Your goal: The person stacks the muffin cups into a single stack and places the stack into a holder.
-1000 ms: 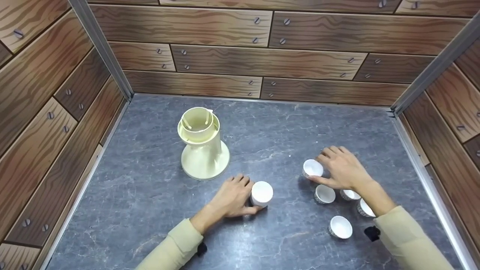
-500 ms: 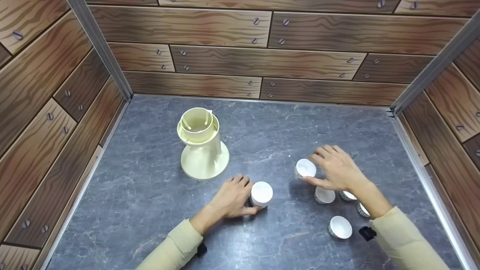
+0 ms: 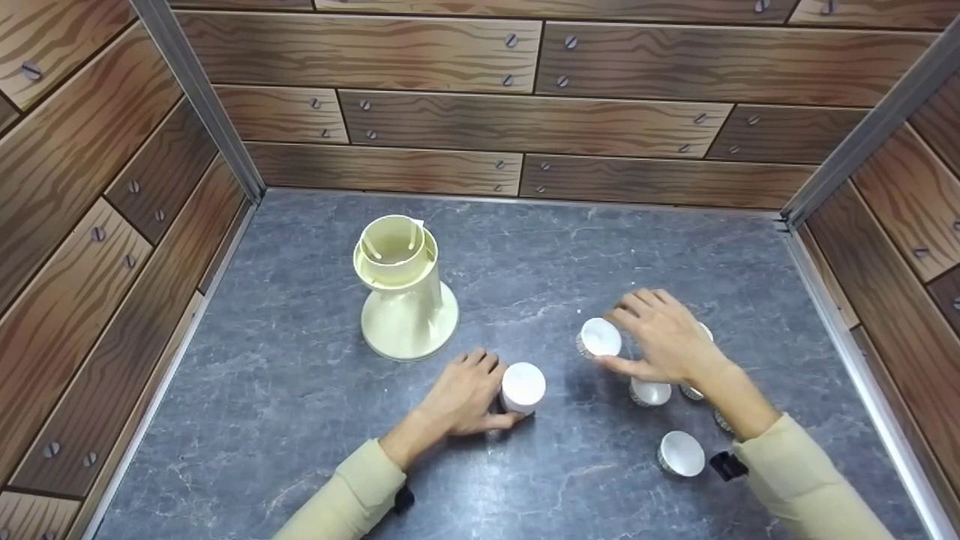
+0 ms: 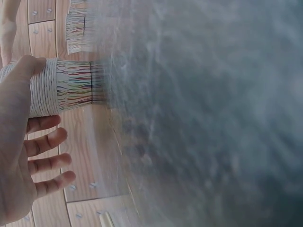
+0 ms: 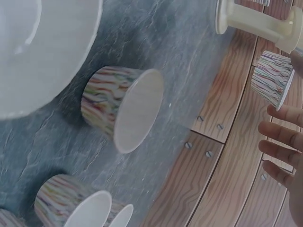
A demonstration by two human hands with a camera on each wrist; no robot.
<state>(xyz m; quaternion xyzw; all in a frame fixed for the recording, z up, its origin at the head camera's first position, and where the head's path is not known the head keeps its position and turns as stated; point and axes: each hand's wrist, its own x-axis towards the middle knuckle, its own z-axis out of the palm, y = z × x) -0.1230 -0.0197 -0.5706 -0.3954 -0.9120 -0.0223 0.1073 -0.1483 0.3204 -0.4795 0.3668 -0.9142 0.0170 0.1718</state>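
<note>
My left hand (image 3: 465, 394) grips a stack of nested paper cups (image 3: 523, 384) between thumb and index finger. In the left wrist view the stacked rims (image 4: 43, 90) lie above a wall with coloured streaks, its base at the grey surface. Held at the rim by thumb and fingertips, a single paper cup (image 3: 600, 337) is in my right hand (image 3: 667, 337), mouth up, to the right of the stack. The right wrist view shows this cup (image 5: 273, 78) raised off the surface, with the same streaked pattern.
Several loose cups stand under and near my right forearm, among them a near cup (image 3: 681, 454) and a cup (image 3: 650, 392) just below the hand. A cream dispenser-like stand (image 3: 409, 322) with a round base is behind my left hand. Wood-patterned walls (image 3: 442, 120) enclose the surface.
My right hand has moved left with its cup, closer to the stack. Another cup's rim now shows behind that hand. The left hand and the stack have stayed in place.
</note>
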